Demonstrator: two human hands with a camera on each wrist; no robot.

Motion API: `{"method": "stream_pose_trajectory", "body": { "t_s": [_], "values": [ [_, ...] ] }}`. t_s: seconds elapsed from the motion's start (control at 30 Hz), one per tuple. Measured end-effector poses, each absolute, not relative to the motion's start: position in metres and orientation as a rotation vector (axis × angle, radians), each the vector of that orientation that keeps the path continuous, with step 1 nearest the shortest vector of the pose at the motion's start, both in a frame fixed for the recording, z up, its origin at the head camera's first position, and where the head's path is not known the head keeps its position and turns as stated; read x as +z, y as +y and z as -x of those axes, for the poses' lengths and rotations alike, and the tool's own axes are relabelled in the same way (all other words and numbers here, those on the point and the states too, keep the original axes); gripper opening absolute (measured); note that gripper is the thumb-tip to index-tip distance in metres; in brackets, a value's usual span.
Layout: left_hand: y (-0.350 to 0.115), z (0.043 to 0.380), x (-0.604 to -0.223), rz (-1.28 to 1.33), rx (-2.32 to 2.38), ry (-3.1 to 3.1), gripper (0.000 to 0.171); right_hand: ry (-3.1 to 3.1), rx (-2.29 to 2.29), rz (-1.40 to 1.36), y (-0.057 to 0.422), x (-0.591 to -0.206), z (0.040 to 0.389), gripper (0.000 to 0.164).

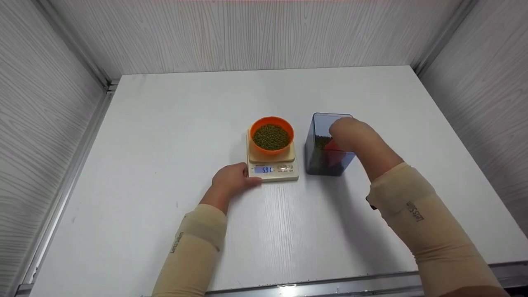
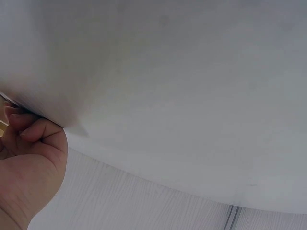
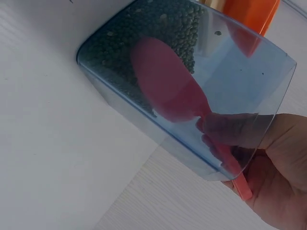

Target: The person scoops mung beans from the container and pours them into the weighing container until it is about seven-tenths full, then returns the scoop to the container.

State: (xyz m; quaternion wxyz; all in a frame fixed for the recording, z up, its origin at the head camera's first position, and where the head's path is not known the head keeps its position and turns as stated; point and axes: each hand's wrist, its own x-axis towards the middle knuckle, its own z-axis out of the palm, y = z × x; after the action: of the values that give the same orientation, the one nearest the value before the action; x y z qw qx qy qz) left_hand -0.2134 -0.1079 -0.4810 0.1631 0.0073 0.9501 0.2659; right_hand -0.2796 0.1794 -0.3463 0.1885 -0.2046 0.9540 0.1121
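Note:
An orange bowl filled with small green beans stands on a cream digital kitchen scale, whose display is lit with digits like 591. At the scale's front left corner, my left hand holds it, thumb along the front edge and fingers curled at the side. My right hand reaches into a clear bluish container and grips the handle of a red scoop. Through the container wall, the right wrist view shows the scoop's head against green beans at the bottom.
The scale and container stand side by side on a white table, a narrow gap between them. Wood-grain panels enclose it at the back and both sides. A metal rail runs along the front edge.

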Motion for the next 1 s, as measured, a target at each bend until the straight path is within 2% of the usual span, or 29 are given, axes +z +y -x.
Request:
{"method": "stream_pose_trajectory", "body": {
  "t_s": [0.53,1.0],
  "values": [
    [-0.107,0.214,-0.482,-0.021,0.76,2.716,0.048,2.742,0.153,0.742,0.188,-0.364,0.289,0.006],
    [-0.107,0.211,-0.479,-0.019,0.754,2.718,0.047,2.744,0.045,0.701,0.177,-0.37,0.294,0.007]
  ]
}}
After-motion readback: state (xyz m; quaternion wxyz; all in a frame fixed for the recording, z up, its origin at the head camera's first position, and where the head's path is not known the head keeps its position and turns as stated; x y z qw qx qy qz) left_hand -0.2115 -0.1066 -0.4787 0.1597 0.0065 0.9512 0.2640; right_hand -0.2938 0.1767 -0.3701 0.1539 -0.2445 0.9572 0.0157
